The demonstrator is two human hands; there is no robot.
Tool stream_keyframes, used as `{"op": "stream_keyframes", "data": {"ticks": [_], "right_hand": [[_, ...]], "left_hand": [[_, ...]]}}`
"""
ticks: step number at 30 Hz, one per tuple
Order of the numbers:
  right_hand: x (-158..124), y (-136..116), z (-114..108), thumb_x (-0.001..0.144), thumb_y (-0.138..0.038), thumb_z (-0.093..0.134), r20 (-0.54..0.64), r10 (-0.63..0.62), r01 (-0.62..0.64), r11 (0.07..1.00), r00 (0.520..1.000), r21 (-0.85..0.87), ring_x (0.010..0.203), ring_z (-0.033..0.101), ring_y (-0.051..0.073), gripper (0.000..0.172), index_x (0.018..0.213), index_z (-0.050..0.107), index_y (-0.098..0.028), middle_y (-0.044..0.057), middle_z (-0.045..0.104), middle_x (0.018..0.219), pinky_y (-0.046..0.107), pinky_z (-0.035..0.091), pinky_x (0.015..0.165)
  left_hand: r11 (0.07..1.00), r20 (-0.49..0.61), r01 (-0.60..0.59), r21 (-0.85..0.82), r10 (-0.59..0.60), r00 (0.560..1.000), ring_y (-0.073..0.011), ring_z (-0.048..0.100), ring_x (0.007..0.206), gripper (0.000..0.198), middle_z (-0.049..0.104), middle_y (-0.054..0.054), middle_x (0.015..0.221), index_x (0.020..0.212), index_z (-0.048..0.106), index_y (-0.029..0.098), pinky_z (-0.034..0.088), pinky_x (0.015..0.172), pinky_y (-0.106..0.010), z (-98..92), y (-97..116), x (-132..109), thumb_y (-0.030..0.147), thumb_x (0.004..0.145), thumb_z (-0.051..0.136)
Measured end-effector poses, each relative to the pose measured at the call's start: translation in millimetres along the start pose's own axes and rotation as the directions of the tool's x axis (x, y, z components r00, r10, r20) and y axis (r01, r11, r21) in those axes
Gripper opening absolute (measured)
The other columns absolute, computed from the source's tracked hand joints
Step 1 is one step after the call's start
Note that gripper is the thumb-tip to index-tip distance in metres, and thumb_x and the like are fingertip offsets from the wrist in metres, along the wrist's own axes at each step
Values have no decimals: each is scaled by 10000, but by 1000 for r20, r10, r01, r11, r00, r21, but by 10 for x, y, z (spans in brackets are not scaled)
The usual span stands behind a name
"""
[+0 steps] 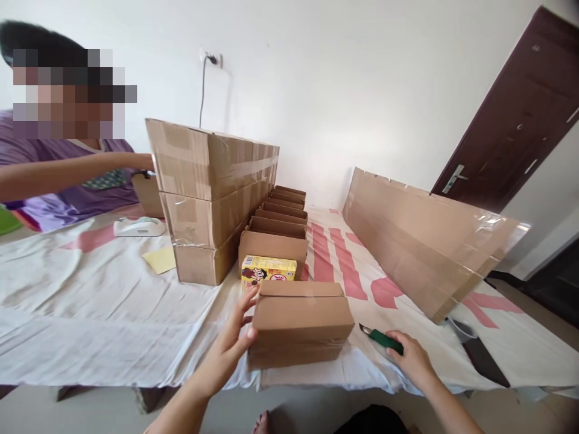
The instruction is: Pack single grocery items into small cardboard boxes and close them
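A small closed cardboard box [301, 322] sits at the table's near edge. My left hand [235, 340] presses against its left side with fingers spread, thumb on the front. To the right, my right hand [412, 357] is closed on a green box cutter [382, 339] whose blade tip points left toward the box. Right behind the box stands a yellow printed carton [268, 269].
A row of several small cardboard boxes [279, 223] runs back from the yellow carton. Left of it stand stacked large taped cartons [203, 199]. A long flat cardboard piece [429, 241] leans at right. Another person [67, 175] sits at far left, near a tape dispenser [139, 227] and yellow paper [160, 260].
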State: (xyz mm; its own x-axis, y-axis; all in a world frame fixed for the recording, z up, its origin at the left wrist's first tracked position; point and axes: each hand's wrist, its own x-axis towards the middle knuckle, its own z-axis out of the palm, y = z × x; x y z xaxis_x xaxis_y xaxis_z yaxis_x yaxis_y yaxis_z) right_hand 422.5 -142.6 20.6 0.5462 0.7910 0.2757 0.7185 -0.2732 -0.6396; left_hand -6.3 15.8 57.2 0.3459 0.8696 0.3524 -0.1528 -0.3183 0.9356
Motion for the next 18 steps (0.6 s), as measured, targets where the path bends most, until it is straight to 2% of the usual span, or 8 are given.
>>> {"op": "stream_keyframes", "data": {"ticks": [2, 4, 7, 10, 12, 14, 16, 18], "right_hand": [[-60, 116, 2, 606, -321, 627, 39, -59, 64, 990, 997, -123, 951, 660, 334, 372, 952, 746, -259, 76, 752, 1027, 483, 477, 881], [-82, 213, 35, 674, -345, 567, 68, -129, 140, 970, 989, -201, 990, 658, 328, 400, 1027, 730, -249, 82, 741, 1079, 479, 486, 897], [-22, 284, 69, 740, -404, 506, 63, -158, 166, 972, 985, -165, 1027, 666, 327, 412, 1046, 717, -225, 104, 739, 1086, 479, 502, 924], [120, 149, 16, 808, -492, 461, -11, -152, 151, 987, 988, -62, 1050, 674, 314, 442, 1074, 688, -222, 114, 735, 1104, 445, 536, 913], [226, -109, -69, 836, -528, 457, -84, -192, 191, 981, 978, -19, 1052, 675, 309, 455, 1099, 667, -222, 115, 730, 1117, 434, 544, 910], [316, -493, -165, 856, -525, 473, -118, -285, 286, 958, 951, -5, 1059, 669, 310, 450, 1118, 657, -208, 123, 722, 1130, 436, 534, 926], [373, -954, -237, 889, -480, 483, -49, -421, 423, 906, 906, 19, 1079, 659, 296, 414, 1148, 651, -203, 121, 712, 1152, 407, 533, 923], [396, -1422, -262, 920, -419, 484, 88, -555, 551, 832, 827, 64, 1079, 658, 270, 373, 1188, 639, -212, 108, 703, 1173, 369, 533, 911]], "left_hand": [[999, -3, -28, 29, 28, 1000, -380, 412, 1339, 657, 374, -90, 1538, 1423, 418, 323, 382, 1050, -559, 61, 0, -23, 586, 837, 552], [995, -42, -64, 78, 68, 997, -374, 361, 1375, 636, 375, -98, 1533, 1410, 436, 310, 339, 1083, -559, 112, -13, -18, 580, 844, 543], [990, -43, -82, 118, 88, 995, -350, 224, 1451, 581, 318, -81, 1566, 1381, 483, 295, 215, 1160, -548, 180, -48, 10, 554, 862, 527], [996, -12, -65, 68, 66, 998, -336, 206, 1462, 538, 298, -72, 1578, 1353, 513, 293, 176, 1175, -550, 225, -78, 26, 546, 878, 498], [999, 1, -43, 16, 43, 999, -341, 190, 1467, 532, 286, -75, 1583, 1334, 527, 290, 186, 1169, -558, 239, -85, 33, 544, 866, 521], [999, 10, -18, -34, 19, 1000, -350, 156, 1475, 535, 271, -79, 1588, 1322, 533, 290, 204, 1158, -567, 243, -84, 42, 539, 848, 553], [997, 16, -9, -83, 10, 1000, -356, 124, 1480, 548, 267, -83, 1589, 1320, 533, 289, 210, 1153, -576, 244, -85, 56, 541, 834, 570], [993, 28, -9, -115, 13, 1000, -354, 109, 1483, 554, 262, -78, 1592, 1328, 526, 289, 194, 1159, -574, 244, -97, 74, 529, 831, 575]]}}
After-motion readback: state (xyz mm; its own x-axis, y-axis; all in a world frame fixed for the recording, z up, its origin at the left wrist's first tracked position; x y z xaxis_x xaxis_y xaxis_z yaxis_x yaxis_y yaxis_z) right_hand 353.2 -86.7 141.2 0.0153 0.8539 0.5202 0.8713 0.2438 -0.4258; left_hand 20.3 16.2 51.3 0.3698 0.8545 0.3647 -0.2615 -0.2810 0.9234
